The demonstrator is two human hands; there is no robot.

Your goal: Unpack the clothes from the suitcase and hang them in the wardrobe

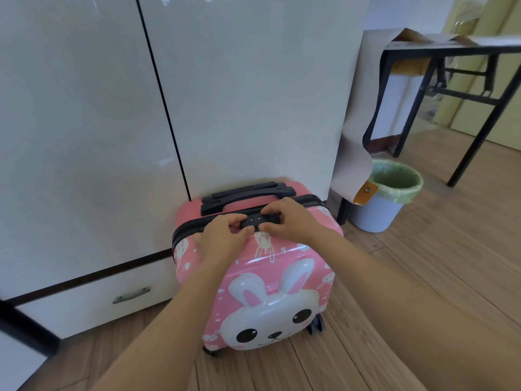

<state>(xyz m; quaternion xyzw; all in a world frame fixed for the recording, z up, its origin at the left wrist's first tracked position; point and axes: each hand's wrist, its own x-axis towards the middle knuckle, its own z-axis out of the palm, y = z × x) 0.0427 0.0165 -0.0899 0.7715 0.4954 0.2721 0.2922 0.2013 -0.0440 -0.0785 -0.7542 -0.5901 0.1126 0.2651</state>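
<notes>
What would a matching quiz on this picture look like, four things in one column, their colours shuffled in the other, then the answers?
Things:
1. suitcase
2. lock on top of the suitcase
3. bin liner
4. wardrobe

Colours:
A. green
B. white
C. pink
D. black

Pairs: 1-C, 2-D, 3-A, 4-B.

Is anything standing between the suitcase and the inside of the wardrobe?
Yes. The suitcase is zipped shut, with the left hand and right hand pinching its lock. The wardrobe doors behind it are closed, and the suitcase stands right in front of them, so it may block their opening.
</notes>
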